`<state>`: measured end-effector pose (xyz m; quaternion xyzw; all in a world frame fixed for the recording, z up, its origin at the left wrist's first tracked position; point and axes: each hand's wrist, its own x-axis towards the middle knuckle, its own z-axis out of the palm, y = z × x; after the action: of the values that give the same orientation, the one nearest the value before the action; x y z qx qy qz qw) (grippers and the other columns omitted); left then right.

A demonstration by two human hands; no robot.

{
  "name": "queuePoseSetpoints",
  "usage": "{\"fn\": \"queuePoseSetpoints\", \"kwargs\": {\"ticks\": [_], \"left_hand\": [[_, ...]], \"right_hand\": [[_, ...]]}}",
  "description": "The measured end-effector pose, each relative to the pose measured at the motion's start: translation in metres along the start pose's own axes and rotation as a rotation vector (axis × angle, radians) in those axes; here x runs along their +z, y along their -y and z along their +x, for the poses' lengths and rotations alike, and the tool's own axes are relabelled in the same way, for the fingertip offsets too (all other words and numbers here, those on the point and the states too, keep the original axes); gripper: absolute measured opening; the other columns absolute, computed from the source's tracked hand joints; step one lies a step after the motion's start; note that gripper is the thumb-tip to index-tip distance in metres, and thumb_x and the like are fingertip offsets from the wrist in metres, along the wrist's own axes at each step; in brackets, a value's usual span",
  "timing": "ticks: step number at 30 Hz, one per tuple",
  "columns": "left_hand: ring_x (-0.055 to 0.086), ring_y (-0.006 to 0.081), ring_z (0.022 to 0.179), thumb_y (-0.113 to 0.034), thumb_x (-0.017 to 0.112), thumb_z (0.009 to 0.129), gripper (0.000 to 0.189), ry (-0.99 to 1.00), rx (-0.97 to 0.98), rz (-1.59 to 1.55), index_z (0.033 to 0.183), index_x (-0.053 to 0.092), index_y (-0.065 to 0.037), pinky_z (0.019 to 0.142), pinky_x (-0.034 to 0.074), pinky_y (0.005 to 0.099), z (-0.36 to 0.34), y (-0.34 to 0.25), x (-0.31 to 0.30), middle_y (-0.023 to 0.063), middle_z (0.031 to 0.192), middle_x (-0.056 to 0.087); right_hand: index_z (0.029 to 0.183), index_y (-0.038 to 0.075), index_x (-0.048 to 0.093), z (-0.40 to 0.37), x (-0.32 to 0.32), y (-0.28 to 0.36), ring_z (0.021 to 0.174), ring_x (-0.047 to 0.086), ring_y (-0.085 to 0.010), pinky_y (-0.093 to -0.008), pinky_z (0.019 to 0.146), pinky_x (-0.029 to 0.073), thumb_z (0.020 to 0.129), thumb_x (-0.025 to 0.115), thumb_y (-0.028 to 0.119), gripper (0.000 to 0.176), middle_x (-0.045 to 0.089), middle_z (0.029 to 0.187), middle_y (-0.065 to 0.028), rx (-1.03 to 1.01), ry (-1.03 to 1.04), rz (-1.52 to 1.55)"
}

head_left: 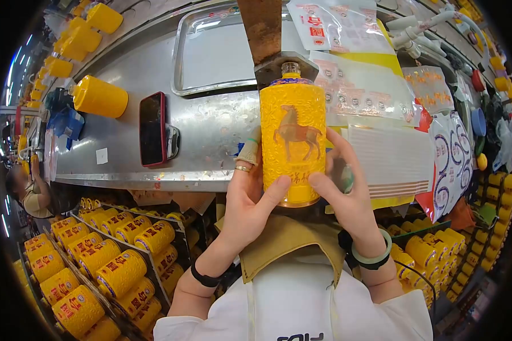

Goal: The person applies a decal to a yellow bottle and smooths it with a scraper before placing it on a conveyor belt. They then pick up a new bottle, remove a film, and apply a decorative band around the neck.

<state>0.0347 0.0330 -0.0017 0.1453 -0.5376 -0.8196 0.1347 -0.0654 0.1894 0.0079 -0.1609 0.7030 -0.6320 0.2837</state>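
Between my two hands is a yellow embossed bottle [293, 153] bearing a brown horse picture and red characters. Its clear glass neck points away from me, by a dark metal bracket on an upright rusty bar [260, 28]. My left hand [247, 196] grips the bottle's left side, thumb on the lower front; a finger cot covers one fingertip. On the right side, my right hand [347, 190] curls round it with its thumb near the red characters. Parts of the fingers behind the bottle are hidden.
A phone [152, 129] and another yellow bottle [100, 96] lie on the metal table [205, 136], near a metal tray [179, 62]. Sticker sheets [361, 85] and stacked paper strips [387, 162] lie right. Crates of yellow bottles [119, 273] stand below. Another person [37, 193] is far left.
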Motion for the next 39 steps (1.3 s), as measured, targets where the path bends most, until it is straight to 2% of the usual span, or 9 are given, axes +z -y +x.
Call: {"fn": "queuePoseSetpoints", "kwargs": {"ticks": [8,33,35,37,39], "left_hand": [[0.038,0.026,0.149,0.0,0.062,0.101,0.075,-0.006,-0.003,0.01,0.162,0.019,0.005,0.123,0.031,0.0408,-0.001,-0.001,0.001,0.017,0.161,0.037],[0.042,0.026,0.147,0.001,0.061,0.101,0.073,-0.022,0.011,0.056,0.162,0.02,0.004,0.122,0.034,0.0405,-0.001,-0.002,0.004,0.0173,0.16,0.039],[0.042,0.0261,0.147,0.001,0.062,0.1,0.075,-0.028,0.0,0.042,0.162,0.02,0.004,0.122,0.034,0.0406,-0.001,-0.002,0.004,0.0176,0.159,0.039],[0.042,0.0262,0.146,0.001,0.064,0.099,0.077,-0.035,-0.005,0.027,0.162,0.019,0.004,0.121,0.035,0.0407,0.0,-0.003,0.005,0.0179,0.159,0.039],[0.044,0.026,0.144,0.0,0.067,0.096,0.082,0.009,0.052,0.161,0.162,0.018,0.005,0.12,0.037,0.0407,0.0,-0.003,0.009,0.0182,0.156,0.041]], "right_hand": [[0.155,0.001,0.042,0.0,0.0,-0.001,0.082,0.044,-0.009,-0.0229,0.076,0.039,0.094,0.078,0.018,0.072,0.046,0.088,0.0027,-0.011,-0.002,-0.015],[0.157,0.003,0.041,0.001,-0.002,0.0,0.082,0.044,-0.0075,-0.0215,0.075,0.039,0.095,0.077,0.016,0.073,0.044,0.089,0.0031,0.003,0.02,0.025],[0.158,0.002,0.038,0.0,-0.005,0.007,0.086,0.045,-0.008,-0.022,0.079,0.041,0.095,0.075,0.014,0.074,0.046,0.096,0.0016,0.072,0.062,0.074],[0.159,0.002,0.036,0.004,-0.013,0.014,0.089,0.045,-0.0085,-0.0224,0.081,0.041,0.096,0.072,0.011,0.073,0.047,0.1,0.0006,0.044,0.061,0.063],[0.158,0.0,0.032,0.009,-0.021,0.028,0.097,0.046,-0.0106,-0.0227,0.087,0.042,0.097,0.064,0.004,0.069,0.048,0.108,-0.0022,0.0,0.044,0.033]]}}
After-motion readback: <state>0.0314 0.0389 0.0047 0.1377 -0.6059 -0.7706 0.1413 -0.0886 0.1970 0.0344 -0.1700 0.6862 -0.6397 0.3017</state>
